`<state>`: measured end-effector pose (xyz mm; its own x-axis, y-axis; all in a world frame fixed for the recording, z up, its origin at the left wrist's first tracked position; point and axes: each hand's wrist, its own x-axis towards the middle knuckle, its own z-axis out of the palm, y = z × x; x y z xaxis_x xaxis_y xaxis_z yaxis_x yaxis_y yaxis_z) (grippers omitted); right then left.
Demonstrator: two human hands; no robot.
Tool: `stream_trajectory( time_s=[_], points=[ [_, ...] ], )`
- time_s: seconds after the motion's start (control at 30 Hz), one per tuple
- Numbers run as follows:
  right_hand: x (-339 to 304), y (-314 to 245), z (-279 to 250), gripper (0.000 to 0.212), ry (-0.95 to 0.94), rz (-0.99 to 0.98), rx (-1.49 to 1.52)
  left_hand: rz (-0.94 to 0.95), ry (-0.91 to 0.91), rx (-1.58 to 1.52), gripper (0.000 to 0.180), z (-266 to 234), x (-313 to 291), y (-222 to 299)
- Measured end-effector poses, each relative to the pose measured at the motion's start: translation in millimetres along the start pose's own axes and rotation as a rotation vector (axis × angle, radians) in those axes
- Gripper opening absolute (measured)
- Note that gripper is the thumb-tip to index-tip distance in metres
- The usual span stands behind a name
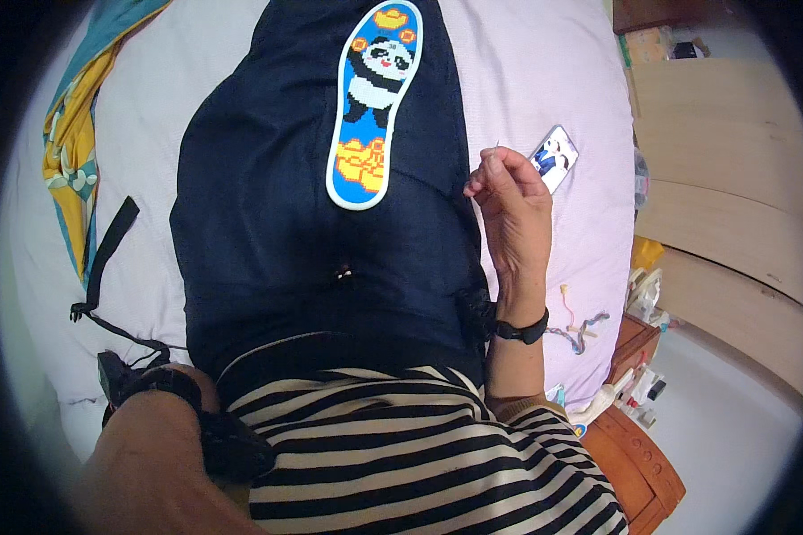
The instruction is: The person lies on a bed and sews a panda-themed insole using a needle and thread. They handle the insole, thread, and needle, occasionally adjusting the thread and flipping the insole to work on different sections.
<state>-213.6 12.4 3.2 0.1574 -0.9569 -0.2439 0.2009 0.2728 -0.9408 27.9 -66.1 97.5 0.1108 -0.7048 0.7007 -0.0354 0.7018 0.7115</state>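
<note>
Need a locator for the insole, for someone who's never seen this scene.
Start from the pale bedspread, then the broad dark cloth over its middle. On that cloth, toward the picture's top, lies the insole. Unlike the phone beside the right hand, it's sole-shaped, white-edged, with a pixelated panda on blue.

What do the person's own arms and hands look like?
The right hand is bare, with a black wristband, a black-and-cream striped sleeve and tan cuff. The left forearm is bare, with a dark band; its sleeve is unclear.
</note>
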Motion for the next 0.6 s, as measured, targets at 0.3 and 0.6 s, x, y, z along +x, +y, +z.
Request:
stream_trajectory(
  time_s=[0.3, 0.6],
  points=[
    [5.4, 2.0, 16.3, 0.021, -0.155, -0.080, -0.074, -0.442, -0.495, -0.495, 0.046, -24.5, -123.2, 151.3],
    [-8.1, 2.0, 4.9, 0.018, -0.115, -0.202, -0.017, -0.735, -0.344, -0.331, 0.012, 26.6, -123.3, 102.5]
  ],
)
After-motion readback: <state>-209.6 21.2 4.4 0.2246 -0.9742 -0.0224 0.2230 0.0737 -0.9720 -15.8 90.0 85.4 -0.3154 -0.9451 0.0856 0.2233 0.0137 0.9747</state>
